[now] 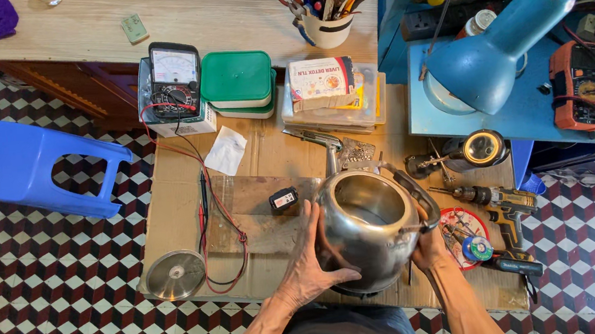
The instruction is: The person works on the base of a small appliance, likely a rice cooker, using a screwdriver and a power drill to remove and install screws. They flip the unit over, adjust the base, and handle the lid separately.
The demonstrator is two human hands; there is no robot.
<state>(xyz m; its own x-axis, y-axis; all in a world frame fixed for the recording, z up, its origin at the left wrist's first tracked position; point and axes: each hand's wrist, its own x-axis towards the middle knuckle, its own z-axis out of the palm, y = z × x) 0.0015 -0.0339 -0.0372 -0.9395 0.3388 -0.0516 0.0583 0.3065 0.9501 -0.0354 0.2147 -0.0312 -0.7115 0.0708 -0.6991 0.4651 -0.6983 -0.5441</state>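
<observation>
Shiny steel is filling the lower middle of the frame: a lidless kettle (367, 222) is sitting just right of centre, its open mouth facing up and its dark handle (420, 196) arching along its right side. The left hand (310, 262) is pressing against the kettle's left wall, fingers spread wide and curving around the metal. The right hand (430, 245) is gripping the kettle at the lower end of the handle, fingers closed on it.

The kettle is resting over a sheet of cardboard (175, 203) that is covering the floor. Just left of the kettle, a small black block (284, 200) is lying on a worn board. Farther left, red and black test leads (206, 215) are trailing down from an analog meter (174, 79) in the upper left centre, and a round metal lid (175, 275) is lying at the lower left of the cardboard. Green-lidded boxes (237, 80) are standing beside the meter. To the right of the kettle, a cordless drill (499, 200) is lying near a round tin. A blue desk lamp (493, 51) is occupying the upper right, and a blue plastic stool (29, 171) is lying at the left.
</observation>
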